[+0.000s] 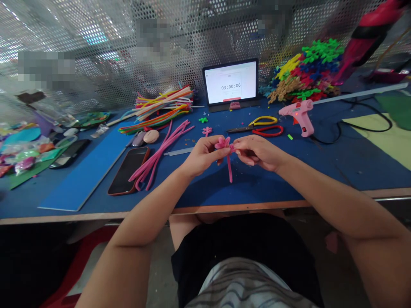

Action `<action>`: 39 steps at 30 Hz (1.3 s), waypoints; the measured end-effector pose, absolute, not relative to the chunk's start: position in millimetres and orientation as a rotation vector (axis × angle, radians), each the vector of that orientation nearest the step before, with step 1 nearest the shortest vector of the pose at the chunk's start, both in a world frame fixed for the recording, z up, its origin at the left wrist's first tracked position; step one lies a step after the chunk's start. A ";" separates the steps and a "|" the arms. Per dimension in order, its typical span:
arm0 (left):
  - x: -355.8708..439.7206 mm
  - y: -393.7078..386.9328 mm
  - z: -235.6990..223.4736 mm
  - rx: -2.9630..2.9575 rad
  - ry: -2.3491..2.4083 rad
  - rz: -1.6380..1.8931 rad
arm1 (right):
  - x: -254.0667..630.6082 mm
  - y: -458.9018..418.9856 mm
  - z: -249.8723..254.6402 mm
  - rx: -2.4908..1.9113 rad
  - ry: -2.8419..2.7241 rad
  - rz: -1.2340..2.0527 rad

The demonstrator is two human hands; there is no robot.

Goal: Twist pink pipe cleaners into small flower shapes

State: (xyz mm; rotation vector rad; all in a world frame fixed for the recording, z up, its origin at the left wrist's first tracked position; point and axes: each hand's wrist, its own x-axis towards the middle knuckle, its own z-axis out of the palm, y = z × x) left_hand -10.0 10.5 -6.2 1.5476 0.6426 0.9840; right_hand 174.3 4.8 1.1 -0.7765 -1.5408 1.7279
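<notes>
Between my two hands is a pink pipe-cleaner flower (222,144) with looped petals, and one straight end hangs down below it. My left hand (205,155) pinches the flower from the left with thumb and fingers. From the right, my right hand (258,152) has its fingertips closed on the flower's other edge. Just behind them lies a finished-looking small pink flower (207,131), with a green one (203,120) farther back. A bundle of loose pink pipe cleaners (160,156) rests left of my hands.
Red-and-yellow-handled scissors (263,128) and a pink glue gun (301,114) lie right of centre. A tablet (231,83) stands behind. Colourful pipe cleaners (163,105), a phone (128,171) and a blue board (86,171) are leftward. Many coloured flower pieces (302,77) heap up at back right.
</notes>
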 end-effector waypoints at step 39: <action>-8.0 12.9 -6.7 1.605 0.777 1.144 | 175.2 3.2 -7.4 -0.809 -2.032 0.722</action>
